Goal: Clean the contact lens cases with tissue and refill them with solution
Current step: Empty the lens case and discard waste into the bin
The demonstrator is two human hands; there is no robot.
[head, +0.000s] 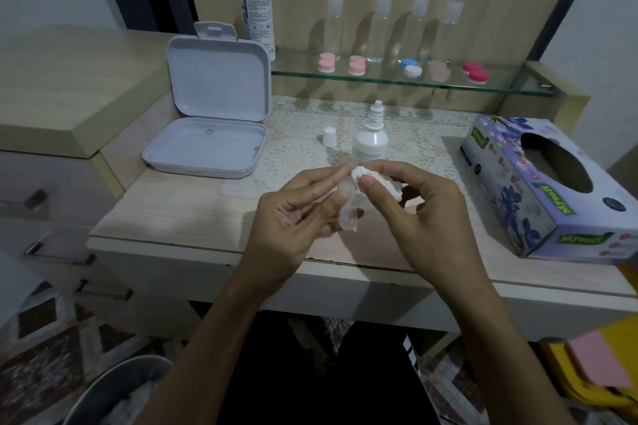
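"Mysoft" in green labels on the purple floral tissue box (538, 190).

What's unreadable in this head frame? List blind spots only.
- Lens case, head view: mostly covered by the left hand and the tissue in the right hand; well contents unseen.
- Small bottle: lower part behind the hands, fill level hidden.
- Large bottle label: too small and blurred to read.
- Bin: cut by the bottom edge.
- Clear bottles on the shelf: blurred, liquid level unclear.

Bare forearms, dark trousers (310, 373)
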